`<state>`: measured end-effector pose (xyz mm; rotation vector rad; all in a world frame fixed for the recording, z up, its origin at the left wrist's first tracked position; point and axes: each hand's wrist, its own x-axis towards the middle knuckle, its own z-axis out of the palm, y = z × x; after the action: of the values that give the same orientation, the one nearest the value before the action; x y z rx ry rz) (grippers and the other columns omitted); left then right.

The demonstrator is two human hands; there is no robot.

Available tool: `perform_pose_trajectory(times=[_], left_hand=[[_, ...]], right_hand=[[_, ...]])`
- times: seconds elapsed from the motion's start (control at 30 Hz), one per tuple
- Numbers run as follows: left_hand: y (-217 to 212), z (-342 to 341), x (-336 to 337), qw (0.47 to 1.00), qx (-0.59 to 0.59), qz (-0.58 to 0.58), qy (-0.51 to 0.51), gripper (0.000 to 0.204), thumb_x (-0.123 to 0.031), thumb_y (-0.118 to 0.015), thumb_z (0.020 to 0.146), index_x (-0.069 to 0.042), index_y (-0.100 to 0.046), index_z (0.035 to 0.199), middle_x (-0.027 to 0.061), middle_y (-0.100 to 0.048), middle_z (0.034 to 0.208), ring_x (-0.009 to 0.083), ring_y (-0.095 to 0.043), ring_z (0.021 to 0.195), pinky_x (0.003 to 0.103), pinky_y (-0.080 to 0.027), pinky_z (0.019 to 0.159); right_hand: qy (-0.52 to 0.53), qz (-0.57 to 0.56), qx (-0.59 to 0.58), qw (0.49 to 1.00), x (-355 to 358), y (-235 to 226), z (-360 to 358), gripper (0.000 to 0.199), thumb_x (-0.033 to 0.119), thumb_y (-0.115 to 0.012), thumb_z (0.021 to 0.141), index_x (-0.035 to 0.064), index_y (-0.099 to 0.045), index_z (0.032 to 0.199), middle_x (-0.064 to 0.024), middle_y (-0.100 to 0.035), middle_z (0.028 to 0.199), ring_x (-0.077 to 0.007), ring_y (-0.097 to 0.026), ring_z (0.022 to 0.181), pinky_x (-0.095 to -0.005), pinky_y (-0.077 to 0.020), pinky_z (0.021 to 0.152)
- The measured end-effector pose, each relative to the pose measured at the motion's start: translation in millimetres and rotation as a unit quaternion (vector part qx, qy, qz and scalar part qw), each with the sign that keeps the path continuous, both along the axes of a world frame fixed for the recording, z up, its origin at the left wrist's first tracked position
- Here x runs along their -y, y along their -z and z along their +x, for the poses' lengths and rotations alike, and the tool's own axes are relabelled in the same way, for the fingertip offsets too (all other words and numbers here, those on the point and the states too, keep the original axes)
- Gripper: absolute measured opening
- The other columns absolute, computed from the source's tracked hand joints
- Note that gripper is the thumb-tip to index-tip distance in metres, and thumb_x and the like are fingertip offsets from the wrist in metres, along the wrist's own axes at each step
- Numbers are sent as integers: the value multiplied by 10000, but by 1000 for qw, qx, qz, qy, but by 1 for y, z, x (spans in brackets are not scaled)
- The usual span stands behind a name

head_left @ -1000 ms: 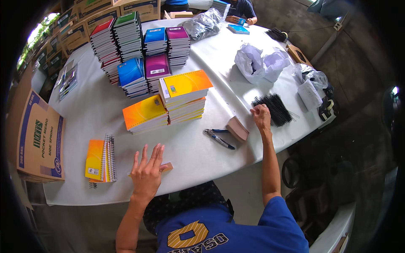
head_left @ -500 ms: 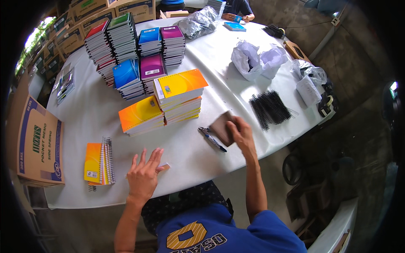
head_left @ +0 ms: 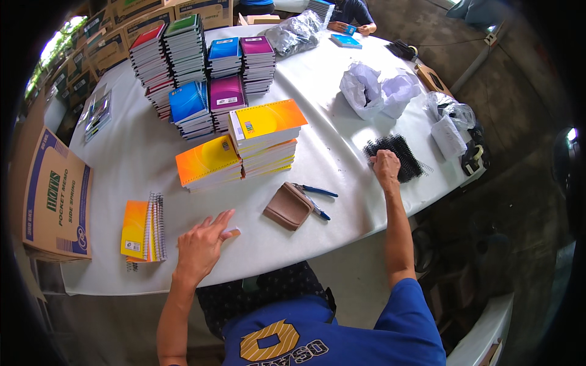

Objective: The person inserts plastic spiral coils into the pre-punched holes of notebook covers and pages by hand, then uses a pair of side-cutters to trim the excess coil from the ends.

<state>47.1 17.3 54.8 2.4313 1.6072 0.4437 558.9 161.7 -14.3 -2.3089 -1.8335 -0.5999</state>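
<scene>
While our right grip point(head_left: 386, 166) has its fingers curled down at the black spiral coils point(head_left: 406, 160), to the right of the brown pouch point(head_left: 288, 206) and beyond it, we cannot tell whether it has hold of one; the coils lie right at our fingertips and show on both sides of that grip; our left grip point(head_left: 204, 244), left of the pouch and nearer us, has its fingers outstretched, with a small orange-tipped piece point(head_left: 231, 233) at its thumb side on the worktop point(head_left: 122, 165); blue-handled pliers point(head_left: 323, 192) lie against the pouch's right side.
</scene>
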Motion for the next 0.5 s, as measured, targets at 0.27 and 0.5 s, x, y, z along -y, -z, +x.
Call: perform_pose_trajectory(times=[0.27,0.5], left_hand=[[4,-3,-3,1000,-19,25,3,455,-286,-602,938,-217,-555,1385,44,-655,1280,343,-640,1130,495,-483,981],[6,-3,-2,989,-119,87,-3,558,-321,-620,912,-324,-473,1450,24,-605,1361,336,-601,1194,540,-423,1051]], right_hand=[[-140,107,-74,982,26,-66,-43,132,70,-636,897,19,-623,1018,-161,-637,907,-354,-631,839,-448,-507,737],[-448,-65,-489,745,106,-82,-246,244,4,-758,793,75,-745,1026,-91,-639,888,-232,-629,795,-348,-509,710]])
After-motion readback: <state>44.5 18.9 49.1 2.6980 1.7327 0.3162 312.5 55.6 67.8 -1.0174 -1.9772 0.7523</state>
